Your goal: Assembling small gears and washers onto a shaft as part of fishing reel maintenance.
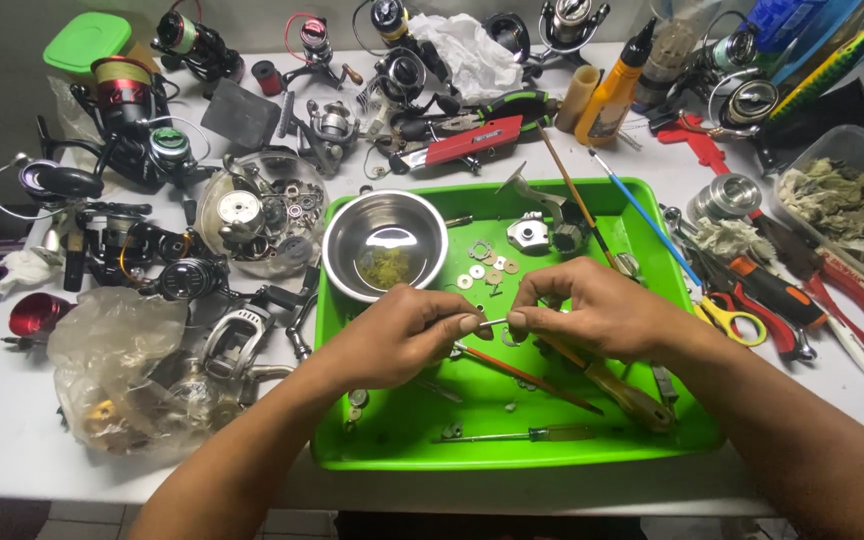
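Left hand (407, 335) & right hand (582, 310) both pinching thin metal pin (493, 323) over green tray (642, 445).

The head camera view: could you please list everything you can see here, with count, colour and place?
tray: one, green, table centre
steel bowl: one, silver, tray's back left corner
washers: several, pale, tray middle
screwdrivers: at least two, yellow-handled and green-handled, tray front
fishing reels: many, mostly black, table's left and back
clear bowl of parts: one, left of tray
oil bottle: one, yellow, behind tray
scissors: one, yellow-handled, right of tray
lidded tub: one, green lid, back left
left hand and right hand: pinching a small metal pin between them
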